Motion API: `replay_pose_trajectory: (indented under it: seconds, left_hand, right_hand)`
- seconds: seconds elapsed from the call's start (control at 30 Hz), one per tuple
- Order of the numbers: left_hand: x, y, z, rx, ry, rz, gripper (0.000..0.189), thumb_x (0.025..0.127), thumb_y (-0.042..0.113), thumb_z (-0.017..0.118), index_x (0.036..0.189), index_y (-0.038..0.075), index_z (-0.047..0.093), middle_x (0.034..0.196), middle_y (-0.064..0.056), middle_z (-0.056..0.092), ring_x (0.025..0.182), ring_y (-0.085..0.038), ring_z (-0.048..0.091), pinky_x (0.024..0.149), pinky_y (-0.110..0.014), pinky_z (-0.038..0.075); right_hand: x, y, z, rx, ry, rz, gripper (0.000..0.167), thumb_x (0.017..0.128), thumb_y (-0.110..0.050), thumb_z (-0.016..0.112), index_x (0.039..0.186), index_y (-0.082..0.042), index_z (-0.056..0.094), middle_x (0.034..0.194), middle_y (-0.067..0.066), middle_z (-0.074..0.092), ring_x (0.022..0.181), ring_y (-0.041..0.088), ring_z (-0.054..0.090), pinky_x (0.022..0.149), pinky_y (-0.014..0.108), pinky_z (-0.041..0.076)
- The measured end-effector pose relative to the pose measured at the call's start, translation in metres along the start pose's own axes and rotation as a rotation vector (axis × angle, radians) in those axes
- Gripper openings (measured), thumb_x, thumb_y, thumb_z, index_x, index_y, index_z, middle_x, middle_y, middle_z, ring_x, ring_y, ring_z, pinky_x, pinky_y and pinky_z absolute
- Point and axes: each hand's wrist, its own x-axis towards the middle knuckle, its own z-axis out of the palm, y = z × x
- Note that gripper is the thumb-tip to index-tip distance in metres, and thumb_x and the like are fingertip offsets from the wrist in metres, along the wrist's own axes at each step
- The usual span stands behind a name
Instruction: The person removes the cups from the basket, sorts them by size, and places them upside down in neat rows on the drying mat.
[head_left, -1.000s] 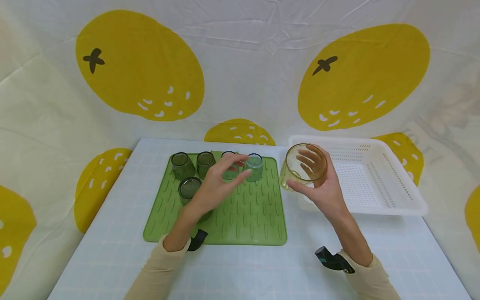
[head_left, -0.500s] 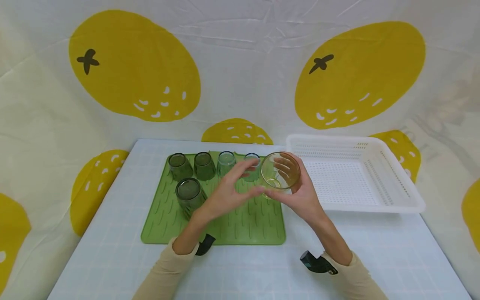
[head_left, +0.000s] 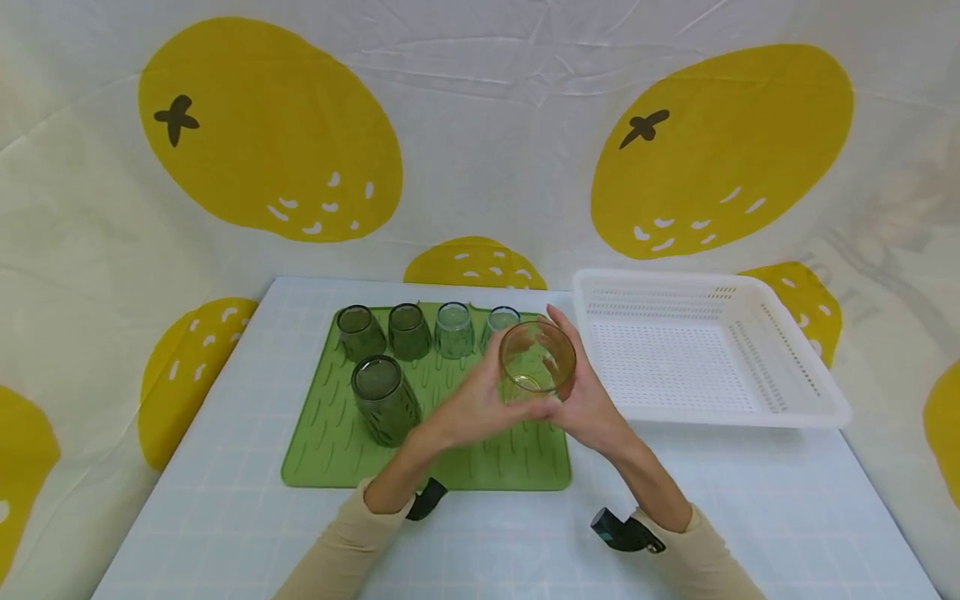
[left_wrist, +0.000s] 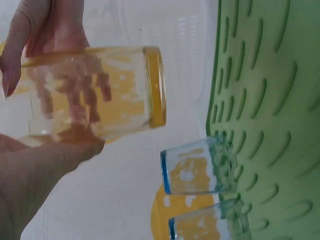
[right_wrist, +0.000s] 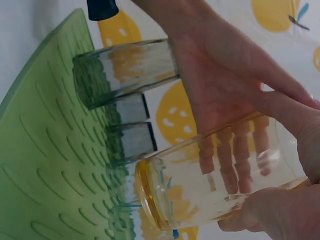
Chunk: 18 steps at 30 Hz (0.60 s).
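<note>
A clear amber-tinted drinking glass [head_left: 537, 360] is held in the air above the right half of a green ridged mat [head_left: 487, 471]. My left hand [head_left: 468, 410] grips it from the left and my right hand [head_left: 591, 410] from the right, with the thumbs close together on the near side. Fingers show through the glass wall in both wrist views. The thick amber end of the glass [left_wrist: 156, 87] points toward the mat in the left wrist view. Just behind it stands a pale blue-rimmed glass [head_left: 498, 320], partly hidden by my left hand.
Along the mat's back edge stand another pale glass [head_left: 453, 333] and two dark grey-green glasses [head_left: 362, 335]. A taller dark green glass [head_left: 386, 404] stands in front of them on the left. A white perforated basket [head_left: 675, 367] sits right of the mat.
My right hand has brought the amber glass left from beside the basket to over the mat. My left hand, earlier apart from the glass, has moved right and now grips it too.
</note>
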Motion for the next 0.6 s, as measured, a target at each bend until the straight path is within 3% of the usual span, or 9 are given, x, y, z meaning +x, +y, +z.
replay_pose_trajectory:
  seconds: [0.1, 0.2, 0.33, 0.43, 0.6]
  left_hand:
    - [0.001, 0.001, 0.004, -0.01, 0.07, -0.015, 0.091, 0.083, 0.039, 0.088, 0.153, 0.027, 0.032, 0.146, 0.005, 0.049, 0.136, -0.024, 0.049, 0.106, -0.052, 0.045]
    - [0.001, 0.002, 0.006, -0.023, 0.129, -0.02, 0.089, 0.08, 0.033, 0.091, 0.151, 0.027, 0.036, 0.14, 0.006, 0.054, 0.132, -0.026, 0.053, 0.102, -0.051, 0.048]
    - [0.0, 0.003, 0.007, -0.146, 0.158, 0.021, 0.084, 0.082, 0.024, 0.09, 0.149, 0.018, 0.04, 0.14, -0.001, 0.056, 0.132, -0.025, 0.052, 0.108, -0.053, 0.043]
    - [0.0, 0.002, 0.008, -0.277, 0.176, 0.067, 0.08, 0.085, 0.02, 0.087, 0.149, 0.01, 0.041, 0.143, -0.008, 0.053, 0.133, -0.024, 0.051, 0.11, -0.053, 0.042]
    - [-0.002, -0.002, 0.007, -0.38, 0.223, 0.168, 0.083, 0.088, 0.027, 0.085, 0.152, 0.007, 0.035, 0.147, -0.017, 0.046, 0.135, -0.036, 0.048, 0.11, -0.047, 0.044]
  right_hand:
    - [-0.001, 0.001, 0.002, 0.0, 0.002, 0.016, 0.122, 0.081, 0.007, 0.083, 0.166, -0.026, 0.002, 0.164, 0.011, 0.024, 0.145, 0.041, 0.029, 0.111, 0.043, 0.043]
    - [-0.001, 0.004, 0.004, -0.027, 0.008, 0.039, 0.126, 0.077, 0.017, 0.078, 0.166, -0.026, -0.001, 0.162, 0.013, 0.026, 0.147, 0.041, 0.027, 0.114, 0.041, 0.04]
    - [-0.003, 0.01, 0.005, -0.119, 0.009, 0.081, 0.117, 0.083, 0.009, 0.079, 0.166, -0.022, 0.003, 0.162, 0.014, 0.032, 0.149, 0.034, 0.031, 0.113, 0.039, 0.04]
    - [-0.003, 0.013, 0.005, -0.206, -0.001, 0.124, 0.107, 0.086, -0.004, 0.083, 0.165, -0.024, 0.014, 0.156, 0.012, 0.044, 0.143, 0.03, 0.042, 0.108, 0.041, 0.044]
    - [-0.005, 0.015, 0.001, -0.235, -0.057, 0.188, 0.09, 0.085, -0.015, 0.086, 0.157, -0.027, 0.034, 0.149, 0.002, 0.052, 0.136, 0.024, 0.049, 0.108, 0.052, 0.043]
